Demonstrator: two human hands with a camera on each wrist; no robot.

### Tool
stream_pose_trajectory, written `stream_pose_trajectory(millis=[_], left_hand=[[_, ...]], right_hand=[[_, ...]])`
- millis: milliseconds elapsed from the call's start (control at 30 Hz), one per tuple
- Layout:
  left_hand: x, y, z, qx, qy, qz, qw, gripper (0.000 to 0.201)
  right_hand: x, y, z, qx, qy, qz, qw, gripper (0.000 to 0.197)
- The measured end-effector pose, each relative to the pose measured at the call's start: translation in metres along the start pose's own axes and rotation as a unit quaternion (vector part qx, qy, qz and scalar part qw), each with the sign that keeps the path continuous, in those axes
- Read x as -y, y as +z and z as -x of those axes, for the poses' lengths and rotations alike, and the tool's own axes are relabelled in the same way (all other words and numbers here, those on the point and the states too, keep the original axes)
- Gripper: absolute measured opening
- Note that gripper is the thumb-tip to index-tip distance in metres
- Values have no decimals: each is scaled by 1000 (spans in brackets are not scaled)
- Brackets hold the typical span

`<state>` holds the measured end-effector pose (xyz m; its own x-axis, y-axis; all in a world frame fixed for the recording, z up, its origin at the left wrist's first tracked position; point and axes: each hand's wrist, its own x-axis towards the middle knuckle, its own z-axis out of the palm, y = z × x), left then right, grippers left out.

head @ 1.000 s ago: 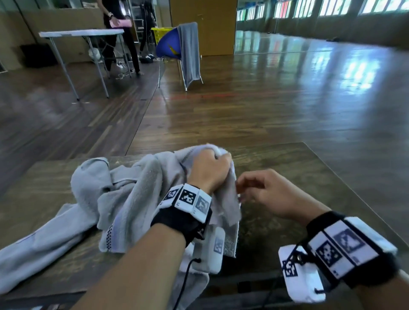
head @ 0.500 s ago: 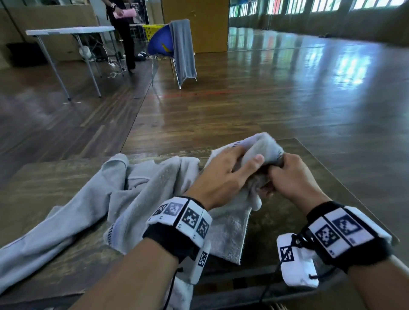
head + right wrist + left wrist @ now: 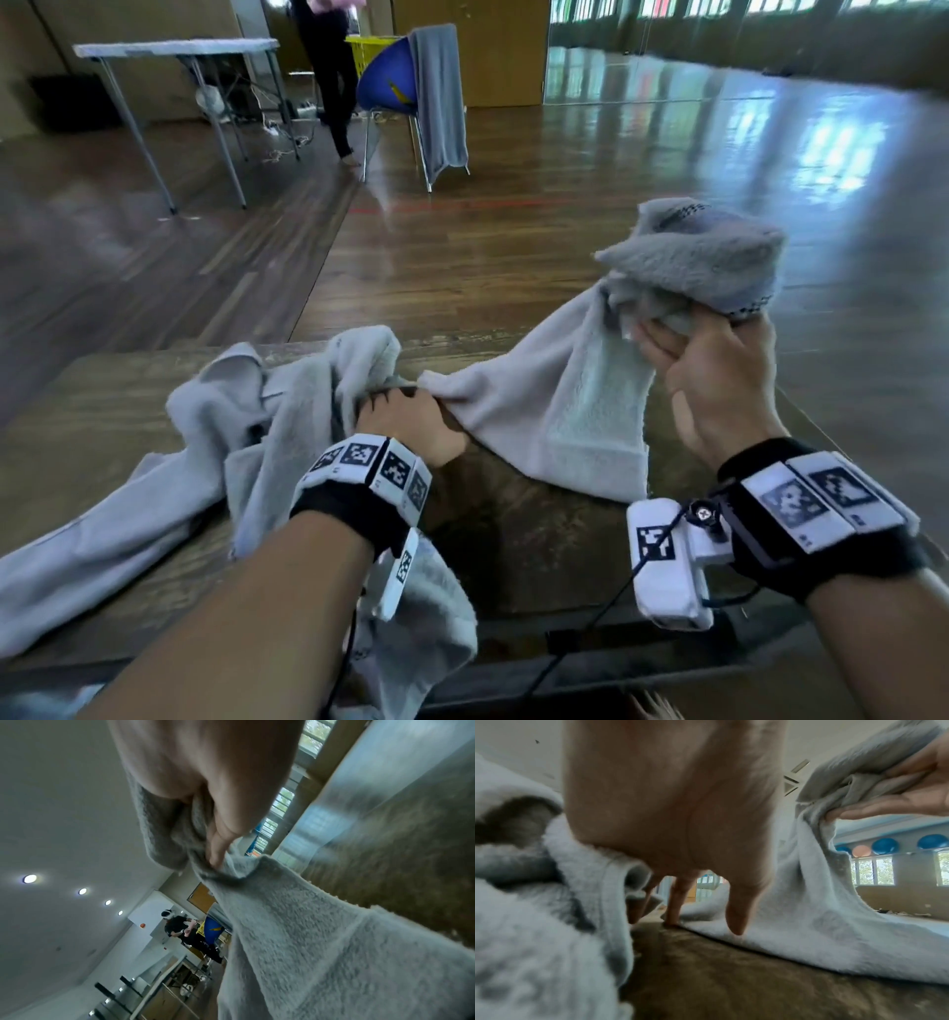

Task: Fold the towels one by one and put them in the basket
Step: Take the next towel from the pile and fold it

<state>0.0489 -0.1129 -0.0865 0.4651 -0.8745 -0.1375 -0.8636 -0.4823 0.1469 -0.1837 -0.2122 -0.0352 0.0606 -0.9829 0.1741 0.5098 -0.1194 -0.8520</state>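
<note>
My right hand (image 3: 719, 370) is raised over the table's right side and grips the bunched end of a grey towel (image 3: 565, 401). In the right wrist view its thumb and fingers (image 3: 218, 841) are clenched into the cloth (image 3: 308, 933). The towel slopes down to the wooden table (image 3: 513, 539). My left hand (image 3: 411, 426) sits at its lower corner, beside the crumpled towel pile (image 3: 246, 426). From the left wrist, the fingers (image 3: 675, 902) point straight down with tips on the table at the towel's edge (image 3: 821, 923), and the thumb hovers just over the cloth.
Part of the pile hangs over the table's near edge (image 3: 421, 616). Across the wooden floor stand a blue chair (image 3: 385, 82) draped with a grey towel (image 3: 436, 97), a yellow basket (image 3: 367, 51) behind it, a folding table (image 3: 174, 49) and a person in black (image 3: 328, 77).
My right hand has pulled the towel's end up and to the right. My left hand let go of that end and dropped back left to the table beside the pile.
</note>
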Motion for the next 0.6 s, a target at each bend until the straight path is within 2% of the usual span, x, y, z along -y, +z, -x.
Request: stream_pose_trajectory(millis=[67, 133, 167, 200, 233, 267, 300, 367, 433, 500, 533, 600], left_hand=[[-4, -1, 0, -1, 52, 23, 998, 42], [-16, -8, 1, -23, 96, 70, 993, 33], [-25, -11, 2, -37, 114, 136, 983, 31], [-34, -14, 3, -44, 137, 226, 964, 31], [-45, -17, 7, -38, 160, 324, 932, 35], [-55, -21, 12, -20, 174, 413, 894, 40], [-63, -25, 16, 5, 176, 474, 863, 45], [-73, -31, 19, 50, 187, 511, 837, 56], [-77, -32, 23, 75, 216, 502, 834, 61], [-79, -28, 24, 70, 233, 475, 846, 62], [-80, -25, 24, 59, 245, 452, 856, 57], [-82, -21, 25, 20, 271, 418, 867, 30]], right_hand=[[-9, -5, 1, 46, 39, 128, 990, 39], [-20, -6, 7, 104, 81, 262, 956, 39], [-26, -4, 11, 132, 100, 304, 938, 35], [-30, -2, 15, 162, 107, 330, 924, 27], [-35, -1, 20, 198, 107, 354, 908, 18], [-37, 1, 25, 228, 100, 392, 886, 20], [-38, 2, 30, 256, 93, 435, 858, 27], [-39, 2, 37, 311, 85, 501, 803, 26], [-34, -1, 40, 337, 87, 530, 773, 27], [-30, -6, 40, 339, 84, 533, 770, 33], [-27, -9, 41, 348, 81, 531, 768, 33], [-20, -16, 41, 364, 100, 542, 750, 22]])
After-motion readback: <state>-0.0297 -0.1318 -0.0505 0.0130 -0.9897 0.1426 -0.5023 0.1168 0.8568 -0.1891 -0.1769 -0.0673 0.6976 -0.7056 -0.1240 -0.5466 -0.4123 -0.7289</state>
